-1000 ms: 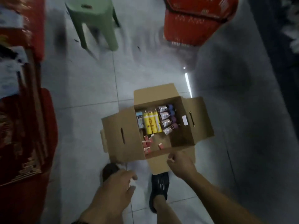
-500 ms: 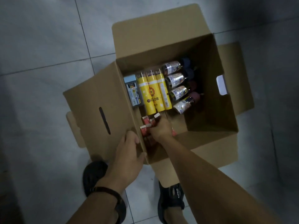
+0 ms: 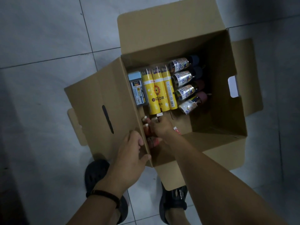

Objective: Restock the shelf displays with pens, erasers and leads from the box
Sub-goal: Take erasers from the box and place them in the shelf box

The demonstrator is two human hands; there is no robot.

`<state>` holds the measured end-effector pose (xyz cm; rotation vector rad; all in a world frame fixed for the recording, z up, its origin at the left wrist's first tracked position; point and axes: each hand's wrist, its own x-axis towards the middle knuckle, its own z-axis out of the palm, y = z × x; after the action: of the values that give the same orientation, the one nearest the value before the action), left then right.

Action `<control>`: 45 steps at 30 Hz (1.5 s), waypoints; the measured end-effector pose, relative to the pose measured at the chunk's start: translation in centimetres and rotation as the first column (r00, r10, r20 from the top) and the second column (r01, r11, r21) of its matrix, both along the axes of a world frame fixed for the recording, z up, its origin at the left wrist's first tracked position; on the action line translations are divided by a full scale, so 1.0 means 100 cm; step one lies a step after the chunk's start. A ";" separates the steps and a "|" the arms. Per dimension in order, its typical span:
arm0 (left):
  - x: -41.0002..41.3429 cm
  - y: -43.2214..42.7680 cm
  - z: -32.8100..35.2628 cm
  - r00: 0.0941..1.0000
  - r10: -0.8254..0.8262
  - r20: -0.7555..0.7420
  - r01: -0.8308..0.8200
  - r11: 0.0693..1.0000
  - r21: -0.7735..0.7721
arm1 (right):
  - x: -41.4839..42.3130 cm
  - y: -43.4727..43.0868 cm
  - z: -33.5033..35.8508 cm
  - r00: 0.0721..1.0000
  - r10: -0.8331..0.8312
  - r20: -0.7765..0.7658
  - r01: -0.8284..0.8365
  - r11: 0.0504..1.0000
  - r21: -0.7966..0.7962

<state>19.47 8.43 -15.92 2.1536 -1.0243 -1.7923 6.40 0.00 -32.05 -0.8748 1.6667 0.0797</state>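
Left hand (image 3: 129,153) gripped the box's (image 3: 219,124) left wall at its near corner, thumb wrapped over the top edge, fingers (image 3: 139,142) closed on the cardboard beside the left flap (image 3: 97,111). Dark bracelet (image 3: 105,194) on that wrist.

Box stood open on the tiled floor (image 3: 40,62), all four flaps folded out. Contents, left to right:
- blue-capped lead case (image 3: 137,90) against the left wall, lying flat, long axis 12–6 o'clock, cap toward 12.
- three yellow tubes (image 3: 160,93) side by side, touching, same 12–6 axis, tilted slightly toward 11.
- four clear labelled bottles (image 3: 185,83) stacked in a column, each lying on its side, axis about 2–8 o'clock, dark caps toward 2.

Small red-and-white erasers (image 3: 146,129) piled loose at the near-left corner of the box floor, orientations mixed.

Right hand (image 3: 162,127) was down inside the box over that pile, fingers curled closed around some erasers; one white end stuck out at 12 o'clock by the tubes. Exact count held: cannot tell.

Two dark sandals (image 3: 173,202) at 6 o'clock, just beside the near flap.
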 end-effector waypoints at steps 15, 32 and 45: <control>0.003 0.006 0.029 0.950 0.309 0.042 -0.307 0.951 -0.039 | -0.018 0.010 0.115 0.990 -0.109 -0.085 0.108 0.994 -0.010; 0.007 0.007 0.505 0.175 0.807 -0.564 -0.884 0.381 0.271 | 0.014 0.024 0.679 0.759 0.650 -0.035 -0.521 0.575 -0.631; 0.036 0.217 0.778 0.239 0.801 -0.549 -0.961 0.274 -0.018 | 0.062 0.155 0.963 0.569 0.509 0.646 -0.294 0.860 -0.418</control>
<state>23.10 30.10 61.92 1.3852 0.1423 -1.1838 12.62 15.53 64.23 -1.2799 0.6730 -0.1789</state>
